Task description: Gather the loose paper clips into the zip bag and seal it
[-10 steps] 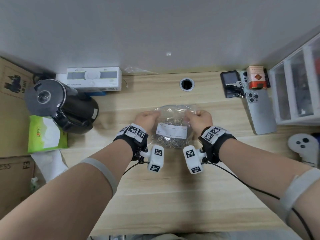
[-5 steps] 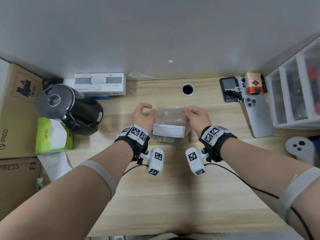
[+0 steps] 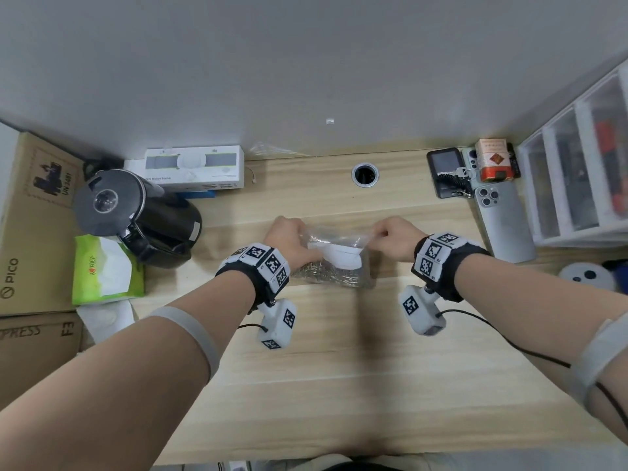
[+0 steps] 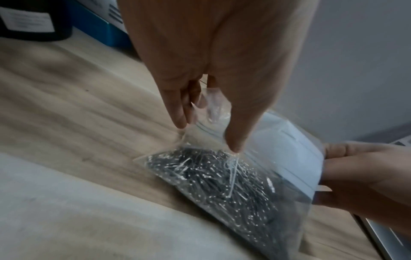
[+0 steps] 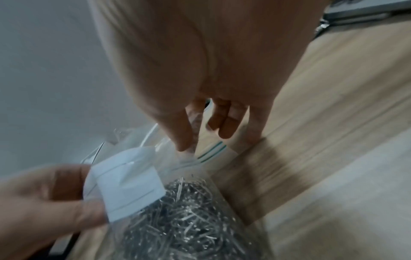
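A clear zip bag (image 3: pixel 334 256) with a white label rests on the wooden desk (image 3: pixel 339 368), its lower half full of silver paper clips (image 3: pixel 326 271). My left hand (image 3: pixel 292 237) pinches the bag's top left corner between thumb and fingers (image 4: pixel 177 112). At the top right corner my right hand (image 3: pixel 396 237) pinches the zip strip (image 5: pixel 211 151), thumb against forefinger. In the left wrist view the paper clips (image 4: pixel 222 177) are heaped inside the bag (image 4: pixel 278 154). The right wrist view shows the bag's label (image 5: pixel 126 181) and the clips (image 5: pixel 189 219) below it. No loose clips show on the desk.
A black kettle (image 3: pixel 136 215) and a green tissue pack (image 3: pixel 102 270) stand at the left, a white box (image 3: pixel 193 166) behind them. Two phones (image 3: pixel 503 226) and a red box (image 3: pixel 494 159) lie at the right, beside white drawers (image 3: pixel 577 171). A cable hole (image 3: pixel 365 174) lies behind the bag.
The bag has gone from held up and bulging to lying lower on the desk. Both hands slid apart along its top edge to the corners.
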`<state>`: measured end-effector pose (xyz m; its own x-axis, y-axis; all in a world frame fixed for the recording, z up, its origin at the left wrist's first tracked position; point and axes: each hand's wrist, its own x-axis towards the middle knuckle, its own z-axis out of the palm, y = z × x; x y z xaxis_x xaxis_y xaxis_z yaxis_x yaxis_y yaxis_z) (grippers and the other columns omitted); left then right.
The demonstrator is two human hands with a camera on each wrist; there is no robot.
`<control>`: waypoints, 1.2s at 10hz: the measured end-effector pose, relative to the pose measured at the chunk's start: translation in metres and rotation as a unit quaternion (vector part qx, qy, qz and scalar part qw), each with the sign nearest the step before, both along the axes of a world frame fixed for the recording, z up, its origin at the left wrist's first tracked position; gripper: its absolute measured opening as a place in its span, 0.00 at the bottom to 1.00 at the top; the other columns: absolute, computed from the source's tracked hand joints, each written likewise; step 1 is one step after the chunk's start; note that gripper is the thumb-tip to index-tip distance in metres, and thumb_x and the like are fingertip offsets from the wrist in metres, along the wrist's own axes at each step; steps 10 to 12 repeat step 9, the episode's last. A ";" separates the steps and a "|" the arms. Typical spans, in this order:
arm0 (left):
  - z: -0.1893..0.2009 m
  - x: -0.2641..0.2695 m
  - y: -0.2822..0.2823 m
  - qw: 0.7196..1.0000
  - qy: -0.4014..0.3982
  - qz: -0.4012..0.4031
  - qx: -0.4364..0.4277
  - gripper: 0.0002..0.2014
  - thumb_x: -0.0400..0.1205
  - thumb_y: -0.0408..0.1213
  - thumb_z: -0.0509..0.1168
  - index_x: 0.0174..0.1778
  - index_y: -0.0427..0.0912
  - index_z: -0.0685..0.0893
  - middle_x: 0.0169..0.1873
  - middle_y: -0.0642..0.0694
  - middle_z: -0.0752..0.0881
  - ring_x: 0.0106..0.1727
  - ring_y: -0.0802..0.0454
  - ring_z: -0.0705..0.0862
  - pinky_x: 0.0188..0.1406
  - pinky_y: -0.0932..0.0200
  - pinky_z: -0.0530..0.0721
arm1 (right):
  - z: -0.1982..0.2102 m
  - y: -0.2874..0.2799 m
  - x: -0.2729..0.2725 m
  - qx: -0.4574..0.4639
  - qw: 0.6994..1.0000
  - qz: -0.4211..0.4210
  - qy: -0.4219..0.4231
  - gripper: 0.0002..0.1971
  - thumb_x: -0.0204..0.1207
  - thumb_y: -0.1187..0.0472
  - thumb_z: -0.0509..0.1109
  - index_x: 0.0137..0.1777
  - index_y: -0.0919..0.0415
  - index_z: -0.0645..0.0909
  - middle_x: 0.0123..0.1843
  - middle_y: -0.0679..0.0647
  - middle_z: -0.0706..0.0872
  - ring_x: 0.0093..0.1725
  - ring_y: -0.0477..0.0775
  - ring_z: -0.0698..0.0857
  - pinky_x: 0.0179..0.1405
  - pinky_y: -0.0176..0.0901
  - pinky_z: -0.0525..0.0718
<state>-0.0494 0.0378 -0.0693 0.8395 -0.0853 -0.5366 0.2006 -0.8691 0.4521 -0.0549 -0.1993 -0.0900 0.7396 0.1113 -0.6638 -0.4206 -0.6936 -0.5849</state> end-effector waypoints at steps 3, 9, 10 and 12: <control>-0.023 0.001 -0.008 0.959 0.088 0.203 -0.177 0.28 0.73 0.49 0.79 0.61 0.37 0.78 0.40 0.42 0.90 0.30 0.54 0.84 0.30 0.62 0.82 | 0.010 0.010 0.001 0.133 0.949 -0.279 0.064 0.13 0.79 0.68 0.59 0.33 0.63 0.77 0.30 0.60 0.78 0.30 0.58 0.78 0.37 0.47 0.82; -0.011 -0.005 -0.013 0.966 0.069 0.240 -0.064 0.29 0.71 0.60 0.70 0.52 0.35 0.85 0.43 0.45 0.87 0.38 0.54 0.83 0.29 0.60 0.72 | 0.001 0.013 -0.012 -0.114 0.979 -0.141 -0.092 0.35 0.76 0.32 0.57 0.67 0.62 0.79 0.67 0.61 0.77 0.64 0.63 0.80 0.68 0.54 0.77; -0.011 -0.005 -0.013 0.966 0.069 0.240 -0.064 0.29 0.71 0.60 0.70 0.52 0.35 0.85 0.43 0.45 0.87 0.38 0.54 0.83 0.29 0.60 0.72 | 0.001 0.013 -0.012 -0.114 0.979 -0.141 -0.092 0.35 0.76 0.32 0.57 0.67 0.62 0.79 0.67 0.61 0.77 0.64 0.63 0.80 0.68 0.54 0.77; -0.011 -0.005 -0.013 0.966 0.069 0.240 -0.064 0.29 0.71 0.60 0.70 0.52 0.35 0.85 0.43 0.45 0.87 0.38 0.54 0.83 0.29 0.60 0.72 | 0.001 0.013 -0.012 -0.114 0.979 -0.141 -0.092 0.35 0.76 0.32 0.57 0.67 0.62 0.79 0.67 0.61 0.77 0.64 0.63 0.80 0.68 0.54 0.77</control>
